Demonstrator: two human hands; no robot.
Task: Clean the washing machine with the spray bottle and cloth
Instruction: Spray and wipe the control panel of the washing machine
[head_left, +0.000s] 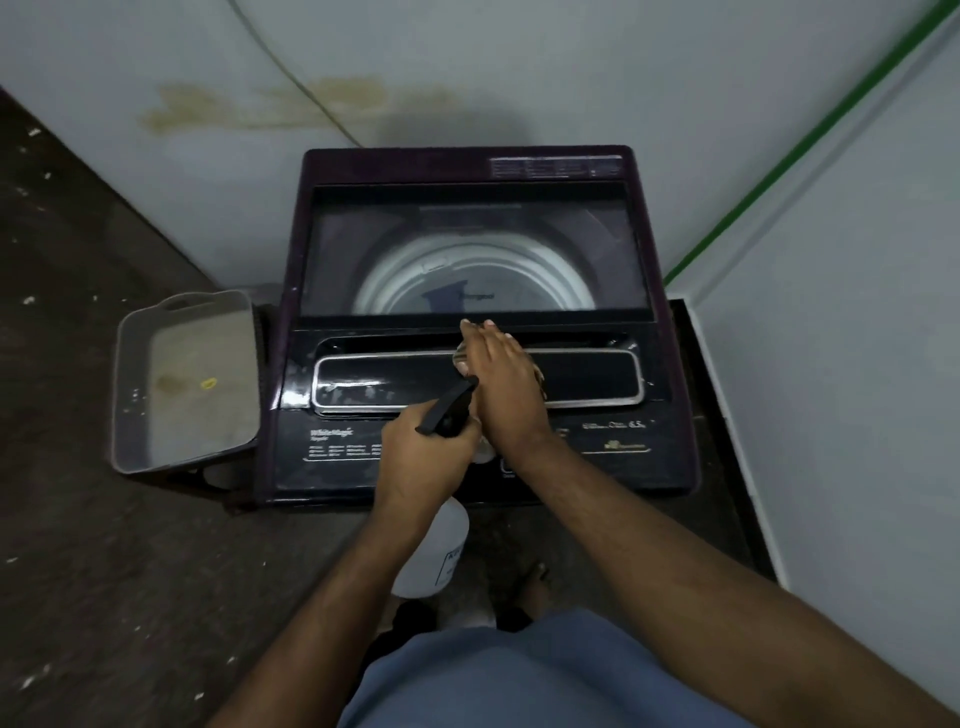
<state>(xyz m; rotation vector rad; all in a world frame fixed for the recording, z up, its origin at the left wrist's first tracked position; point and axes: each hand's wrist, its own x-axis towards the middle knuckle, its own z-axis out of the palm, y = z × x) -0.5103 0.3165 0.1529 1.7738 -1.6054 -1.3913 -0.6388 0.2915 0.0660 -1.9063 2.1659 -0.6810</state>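
- Closest to us, our blue shorts (519, 675) are filling the bottom edge, with a bare foot (532, 584) showing on the dark floor (104, 571) just beyond them.
- Our left hand (423, 457) is clenching around the neck of the spray bottle (434, 556); its black trigger head (449, 408) is pointing up and to the right, and its translucent white body is hanging below our wrist, in front of the machine.
- Our right hand (501, 384) is lying palm down on the cloth (462, 361), pressing it against the chrome-rimmed handle recess (395, 379) at the front of the lid; whether the fingers are gripping the cloth or only pressing it flat, we cannot tell.
- Only a small edge of that cloth is peeking out beside our fingers, and it seems to be pale and patterned.
- Our two hands are nearly touching, the nozzle sitting right against our right wrist.
- We are standing before the dark purple top-loading washing machine (332, 467), whose glass lid (472, 249) is lying closed, showing the steel drum (550, 270) beneath.
- Whitish smears are showing on the left part of the handle panel.
- Just left of the machine, a grey plastic tub (130, 389) is sitting with a small yellow speck inside.
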